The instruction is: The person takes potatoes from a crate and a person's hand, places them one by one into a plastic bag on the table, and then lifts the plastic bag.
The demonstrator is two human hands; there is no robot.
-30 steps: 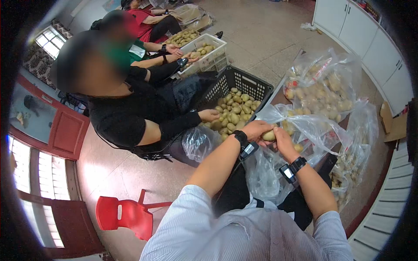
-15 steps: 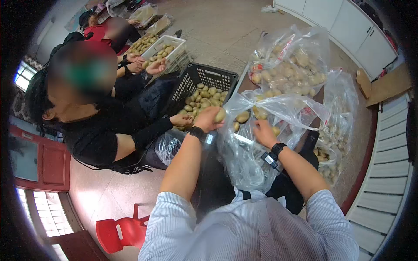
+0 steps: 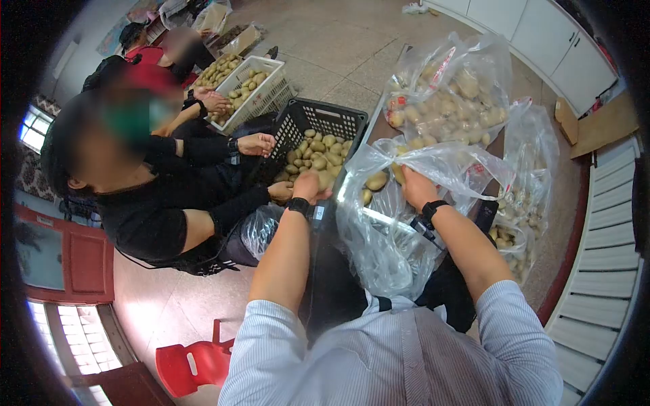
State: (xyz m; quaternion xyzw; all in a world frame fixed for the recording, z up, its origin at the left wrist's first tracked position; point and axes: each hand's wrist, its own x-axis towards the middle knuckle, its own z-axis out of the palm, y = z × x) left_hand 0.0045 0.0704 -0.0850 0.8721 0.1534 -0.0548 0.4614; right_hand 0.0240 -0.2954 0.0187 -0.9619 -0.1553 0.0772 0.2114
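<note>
My left hand (image 3: 310, 187) is low over the near end of the black crate (image 3: 361, 116), its fingers curled around a potato (image 3: 326, 180). Many potatoes (image 3: 317, 147) lie in that crate. On the right, my right hand (image 3: 418, 188) is at the opening of a clear plastic bag (image 3: 386, 264), closed on a potato (image 3: 398, 172) partly hidden by fingers and plastic. Another potato (image 3: 376, 181) lies just left of it.
A co-worker's hand (image 3: 280, 191) is close beside my left hand; their other hand (image 3: 256, 144) is at the crate's left edge. Filled clear bags (image 3: 467, 101) stand beyond my right hand. A white crate (image 3: 274, 84) is farther off, and a red chair (image 3: 203, 365) is lower left.
My left hand has moved down and slightly left into the crate area with its potato. My right hand has moved up to a potato at the bag and closed on it.
</note>
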